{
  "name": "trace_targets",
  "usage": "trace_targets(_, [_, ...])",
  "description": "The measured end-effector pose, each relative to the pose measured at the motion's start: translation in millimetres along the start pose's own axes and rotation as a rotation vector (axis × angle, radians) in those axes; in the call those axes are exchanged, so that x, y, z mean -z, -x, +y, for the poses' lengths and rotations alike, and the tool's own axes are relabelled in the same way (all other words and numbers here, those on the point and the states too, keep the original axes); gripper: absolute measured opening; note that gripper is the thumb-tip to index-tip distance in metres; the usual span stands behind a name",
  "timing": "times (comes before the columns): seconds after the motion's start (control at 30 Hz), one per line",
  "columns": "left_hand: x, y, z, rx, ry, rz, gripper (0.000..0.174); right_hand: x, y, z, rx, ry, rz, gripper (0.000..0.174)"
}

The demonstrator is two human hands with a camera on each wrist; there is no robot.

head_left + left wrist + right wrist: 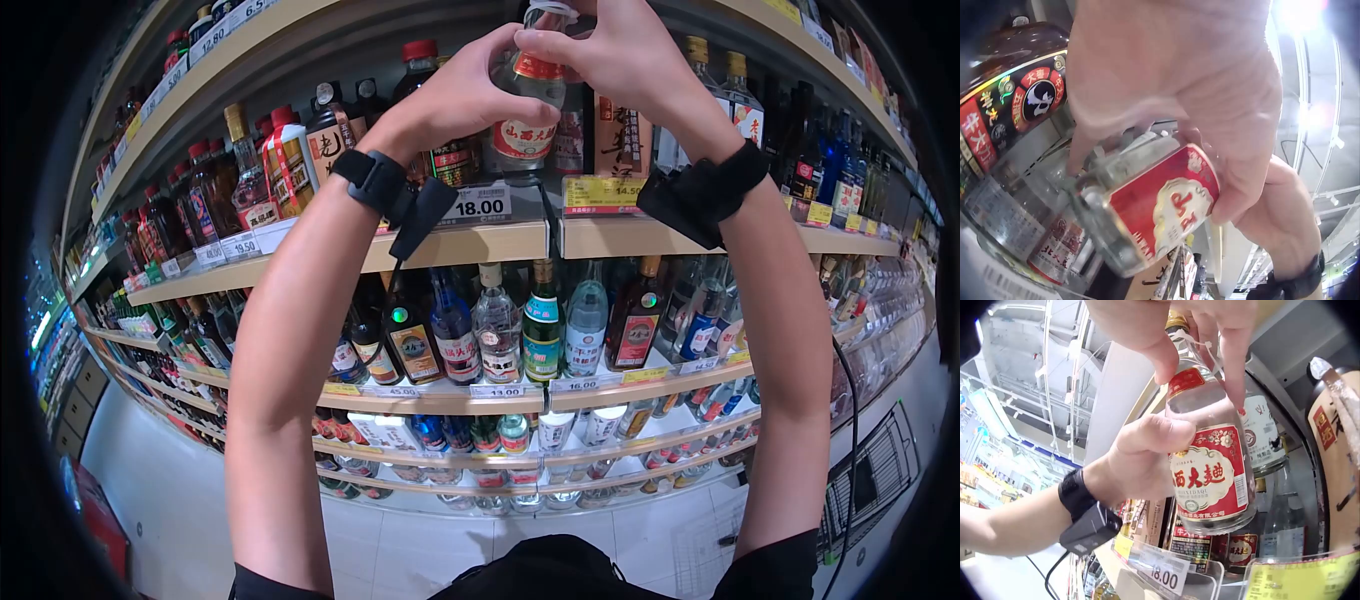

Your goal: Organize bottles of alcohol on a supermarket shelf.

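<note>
A clear glass bottle with a red and cream label is held upright between both hands at the upper shelf; its base shows in the right wrist view above the price tags. My left hand grips the body, thumb across the label, as the left wrist view also shows with the bottle under the left palm. The right hand holds the neck from above, fingers around it near a white plastic loop and gold cap.
Dark bottles and boxes stand behind and beside the held bottle, including a brown box. The shelf edge carries an 18.00 tag and a yellow tag. Lower shelves hold rows of bottles; a wire cart stands at right.
</note>
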State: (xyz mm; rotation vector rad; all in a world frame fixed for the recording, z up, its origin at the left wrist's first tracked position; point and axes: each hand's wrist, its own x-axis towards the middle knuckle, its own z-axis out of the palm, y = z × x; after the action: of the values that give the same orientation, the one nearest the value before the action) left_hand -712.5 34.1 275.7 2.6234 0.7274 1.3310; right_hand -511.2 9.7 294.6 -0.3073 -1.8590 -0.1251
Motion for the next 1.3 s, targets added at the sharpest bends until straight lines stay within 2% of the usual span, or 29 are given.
trace_targets(0.07, [5, -2, 5, 0.073, -0.032, -0.049, 0.082, -6, 10, -10, 0.019, 0.037, 0.053, 0.046])
trace_targets(0.13, [11, -3, 15, 0.183, -0.131, -0.109, 0.081, -16, 4, 3, -0.064, 0.100, 0.068, 0.046])
trace_targets(0.33, [9, -1, 7, 0.238, -0.157, -0.127, 0.079, -43, 0, 18, -0.206, 0.261, 0.043, 0.046])
trace_targets(0.43, [4, 6, 8, 0.308, -0.123, -0.105, 0.079, -50, -1, 22, -0.234, 0.292, 0.010, 0.047])
trace_targets(0.57, [-5, 11, -6, 0.164, -0.241, 0.067, 0.082, -52, -1, 28, -0.241, 0.308, -0.035, 0.049])
trace_targets(0.67, [2, 6, -15, 0.107, -0.086, 0.081, 0.078, -53, 2, 35, -0.217, 0.264, -0.019, 0.045])
trace_targets(0.77, [16, -6, 0, 0.131, 0.014, -0.005, 0.081, -62, 4, 57, -0.250, 0.429, -0.086, 0.061])
trace_targets(0.83, [7, -1, 19, 0.091, -0.025, 0.121, 0.072, -63, 2, 60, -0.285, 0.396, -0.130, 0.067])
trace_targets(0.9, [13, -15, 16, 0.258, 0.035, 0.177, 0.070, -65, 3, 61, -0.325, 0.373, -0.157, 0.068])
trace_targets(0.93, [10, -16, 17, 0.282, -0.041, 0.248, 0.064, -67, 3, 65, -0.315, 0.343, -0.162, 0.069])
trace_targets(1.03, [11, -18, -3, 0.261, -0.286, 0.235, 0.071, -74, 0, 67, -0.373, 0.330, -0.181, 0.067])
trace_targets(1.17, [10, -21, -11, 0.179, -0.517, 0.292, 0.063, -75, -4, 57, -0.434, 0.325, -0.249, 0.055])
trace_targets(1.2, [8, -23, -10, 0.178, -0.579, 0.332, 0.056, -77, -5, 57, -0.455, 0.312, -0.241, 0.053])
trace_targets(1.3, [10, -27, -7, 0.273, -0.546, 0.281, 0.049, -76, -7, 55, -0.430, 0.348, -0.285, 0.052])
